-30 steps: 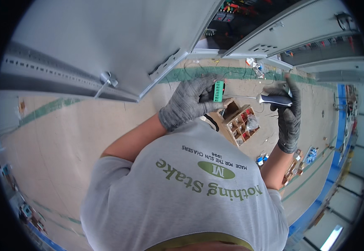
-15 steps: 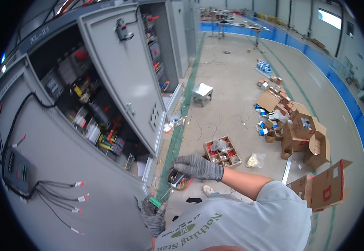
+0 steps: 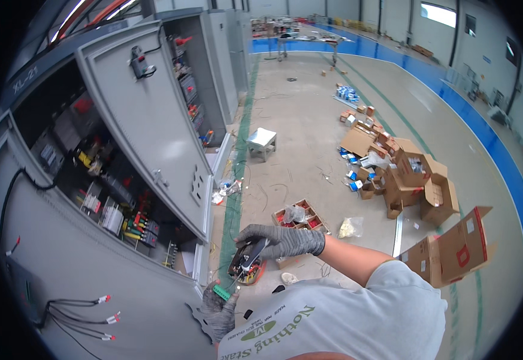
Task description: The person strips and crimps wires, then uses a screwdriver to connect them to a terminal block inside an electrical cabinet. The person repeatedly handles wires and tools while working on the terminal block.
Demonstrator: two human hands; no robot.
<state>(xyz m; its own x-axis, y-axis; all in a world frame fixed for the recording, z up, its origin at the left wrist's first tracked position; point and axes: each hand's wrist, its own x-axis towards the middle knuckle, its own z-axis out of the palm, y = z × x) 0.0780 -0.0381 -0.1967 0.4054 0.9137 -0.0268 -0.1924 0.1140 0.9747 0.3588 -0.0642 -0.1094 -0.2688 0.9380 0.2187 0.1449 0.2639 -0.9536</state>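
Grey knitted gloves cover both hands. Low in the picture, my left hand (image 3: 218, 315) is closed on a green terminal block (image 3: 221, 292) with a row of small openings. My right hand (image 3: 282, 241), above it and a little to the right, grips a screwdriver (image 3: 253, 254) by its dark and pale handle. The thin shaft slants down toward the terminal block; whether the tip sits in it is too small to tell. Below the right hand, an open container (image 3: 250, 277) of tools and colourful small parts stands on the floor, partly hidden by hand and screwdriver.
Grey electrical cabinets (image 3: 147, 129) with open doors line the left. Labelled black wires (image 3: 84, 309) hang from the nearest door. A divided parts box (image 3: 315, 222), plastic bag (image 3: 351, 227) and small stool (image 3: 263, 141) stand ahead. Cardboard boxes (image 3: 414, 174) are piled right; an open carton (image 3: 447, 258) is nearer.
The view has swung, shifting the cabinets and floor items left. My right fingers have shifted on the screwdriver, and its handle now shows more clearly. My left hand still holds the terminal block.
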